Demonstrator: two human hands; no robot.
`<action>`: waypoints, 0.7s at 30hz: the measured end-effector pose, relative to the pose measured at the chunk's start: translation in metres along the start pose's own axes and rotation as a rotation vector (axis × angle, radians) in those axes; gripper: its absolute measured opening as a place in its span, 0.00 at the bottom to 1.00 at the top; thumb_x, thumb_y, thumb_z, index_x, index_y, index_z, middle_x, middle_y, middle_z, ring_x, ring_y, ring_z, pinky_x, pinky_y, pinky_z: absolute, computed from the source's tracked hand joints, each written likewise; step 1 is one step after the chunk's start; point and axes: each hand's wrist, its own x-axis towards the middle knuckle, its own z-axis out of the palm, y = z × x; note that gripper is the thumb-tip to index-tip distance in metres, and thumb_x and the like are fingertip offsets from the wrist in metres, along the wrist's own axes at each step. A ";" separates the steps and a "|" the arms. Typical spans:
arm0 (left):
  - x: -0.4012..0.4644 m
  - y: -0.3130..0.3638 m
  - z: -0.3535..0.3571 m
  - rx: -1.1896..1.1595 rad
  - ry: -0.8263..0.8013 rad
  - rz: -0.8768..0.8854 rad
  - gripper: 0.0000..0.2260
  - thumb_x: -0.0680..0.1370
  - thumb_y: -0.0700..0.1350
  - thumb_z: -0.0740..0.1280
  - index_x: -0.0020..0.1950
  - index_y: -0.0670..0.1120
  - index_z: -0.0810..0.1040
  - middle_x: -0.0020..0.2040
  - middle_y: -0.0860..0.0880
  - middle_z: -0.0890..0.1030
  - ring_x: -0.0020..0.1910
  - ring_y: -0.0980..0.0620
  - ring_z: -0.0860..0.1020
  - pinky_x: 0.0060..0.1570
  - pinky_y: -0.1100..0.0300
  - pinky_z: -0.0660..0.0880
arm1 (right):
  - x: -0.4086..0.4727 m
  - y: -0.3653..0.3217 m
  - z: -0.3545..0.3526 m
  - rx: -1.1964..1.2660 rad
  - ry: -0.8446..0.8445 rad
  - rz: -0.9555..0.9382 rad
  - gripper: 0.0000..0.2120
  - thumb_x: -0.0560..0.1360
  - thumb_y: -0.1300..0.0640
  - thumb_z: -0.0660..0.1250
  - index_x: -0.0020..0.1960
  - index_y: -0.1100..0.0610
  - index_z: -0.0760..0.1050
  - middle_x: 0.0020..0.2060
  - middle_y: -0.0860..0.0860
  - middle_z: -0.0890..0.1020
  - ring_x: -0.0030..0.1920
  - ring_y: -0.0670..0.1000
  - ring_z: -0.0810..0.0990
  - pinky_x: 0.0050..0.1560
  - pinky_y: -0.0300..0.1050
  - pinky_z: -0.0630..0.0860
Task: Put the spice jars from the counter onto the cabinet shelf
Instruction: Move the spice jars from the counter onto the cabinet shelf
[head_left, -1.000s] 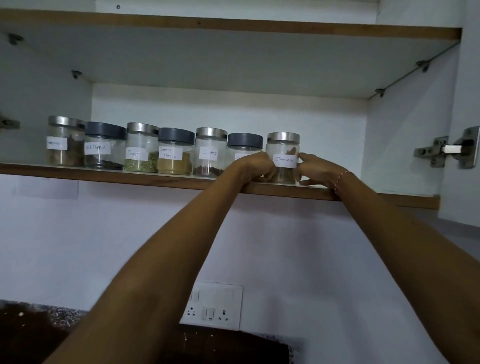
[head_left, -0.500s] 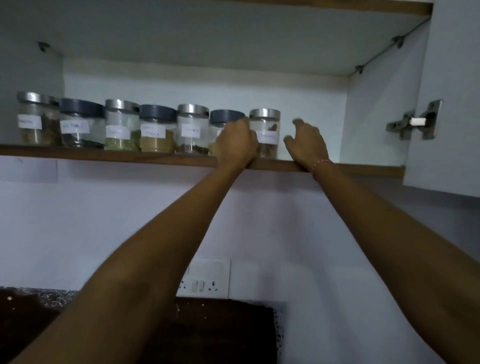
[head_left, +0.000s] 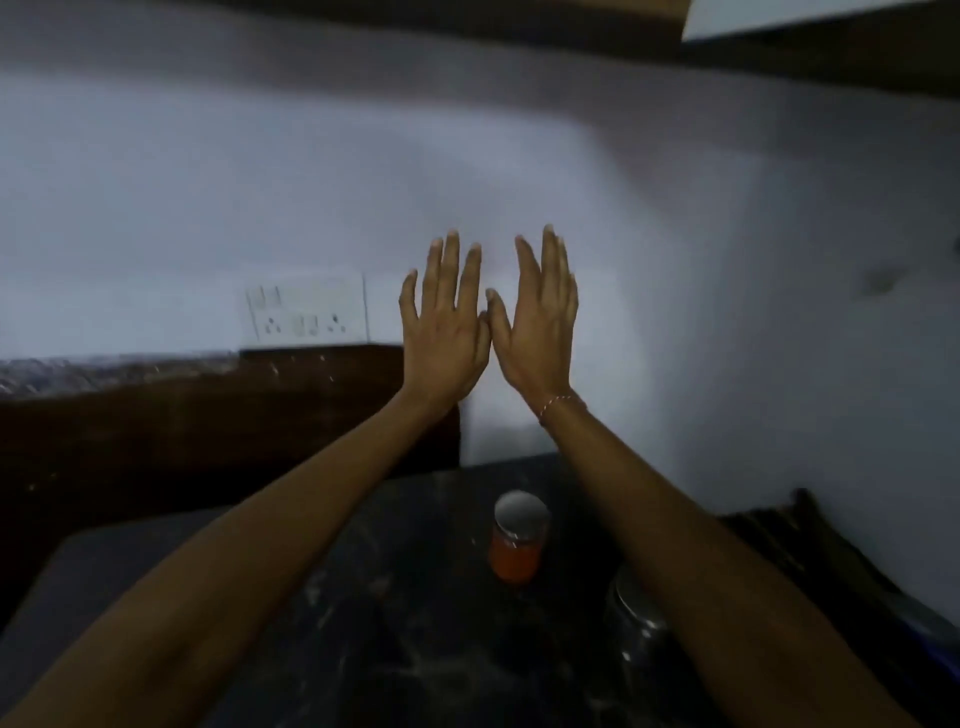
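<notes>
Spice jar (head_left: 518, 540): stands upright on the dark tabletop (head_left: 395, 623), toward its back edge, near where that edge meets the pale wall (head_left: 675, 234). It sits low in the view, between the two forearms and closer to the right one, well below both hands and touching neither.
Jar's look: a clear body filled with an orange-red powder and a round silvery lid seen from above; the picture is blurred, so any label cannot be read.
Second jar (head_left: 636, 618): a darker one with a shiny lid stands on the tabletop just to the right of and nearer than the orange one, partly hidden behind the right forearm; its contents cannot be told.
Left hand (head_left: 444, 325): raised in front of the wall, back toward the camera, fingers straight and slightly spread, grasping nothing.
Right hand (head_left: 537, 322): raised beside the left at about the same height, fingers straight and close together, also empty; its thumb lies just beside the left hand's thumb side, and whether they touch cannot be told. A thin red-and-white thread (head_left: 558, 402) circles the wrist.
Tabletop: dark stone with pale veins and specks; a brown wooden panel (head_left: 208, 426) rises along its back-left edge.
Wall: a white switch-and-socket plate (head_left: 306, 314) sits left of the hands, just above the wooden panel.
Cabinet (head_left: 831, 31): only a dark underside and a pale corner show along the top edge of the view.
</notes>
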 end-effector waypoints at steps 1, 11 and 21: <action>-0.022 0.005 0.009 -0.009 -0.043 0.011 0.25 0.80 0.51 0.53 0.76 0.44 0.55 0.77 0.41 0.55 0.76 0.42 0.53 0.73 0.45 0.51 | -0.025 0.011 -0.002 -0.010 -0.043 0.030 0.27 0.78 0.46 0.57 0.73 0.57 0.60 0.74 0.58 0.58 0.75 0.57 0.55 0.74 0.56 0.52; -0.208 0.106 0.069 -0.362 -0.538 -0.005 0.28 0.80 0.46 0.56 0.76 0.42 0.49 0.78 0.42 0.50 0.77 0.45 0.49 0.73 0.49 0.49 | -0.242 0.113 -0.077 -0.068 -0.340 0.441 0.34 0.73 0.41 0.63 0.73 0.57 0.60 0.74 0.58 0.59 0.75 0.57 0.57 0.73 0.56 0.59; -0.270 0.157 0.102 -0.781 -1.052 -0.256 0.41 0.78 0.47 0.63 0.75 0.43 0.33 0.78 0.44 0.43 0.77 0.47 0.51 0.73 0.52 0.52 | -0.315 0.168 -0.104 0.264 -0.547 0.900 0.41 0.71 0.54 0.71 0.76 0.54 0.51 0.74 0.53 0.61 0.73 0.52 0.61 0.72 0.46 0.59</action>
